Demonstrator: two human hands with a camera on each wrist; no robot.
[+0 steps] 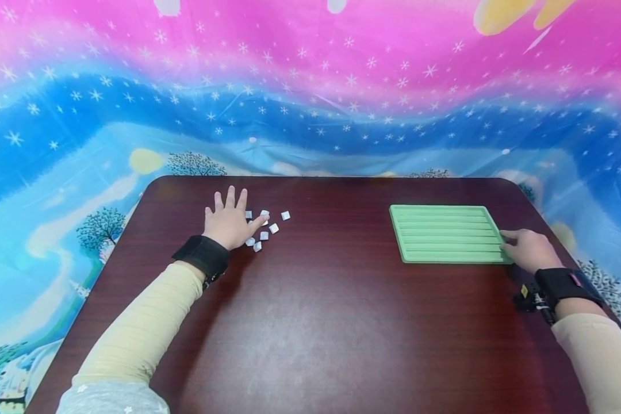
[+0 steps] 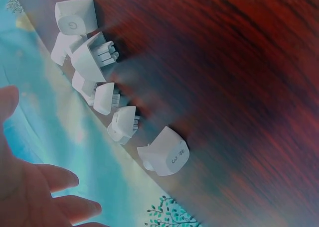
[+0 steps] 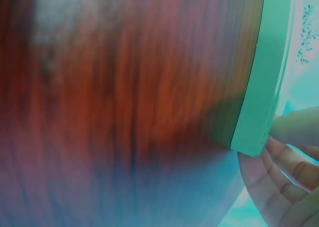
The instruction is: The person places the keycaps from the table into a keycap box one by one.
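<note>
My left hand (image 1: 229, 226) hovers over or rests at the far left of the table, its fingers straight and spread. Beside its thumb and partly under it lie several small white keycaps (image 1: 273, 228). In the left wrist view some keycaps show stems underneath, and one keycap (image 2: 169, 152) bears a printed 3 and #. Over on the right, a light green ridged tray (image 1: 445, 234) lies flat. My right hand (image 1: 534, 250) pinches its near right corner; in the right wrist view the thumb (image 3: 296, 128) is at the tray's edge, with the fingers bent around the corner.
The dark red-brown wooden table (image 1: 321, 310) has rounded far corners. Behind and beside it hangs a pink and blue cloth (image 1: 310, 86) with snowflakes and trees. Black straps with small cameras are on both wrists.
</note>
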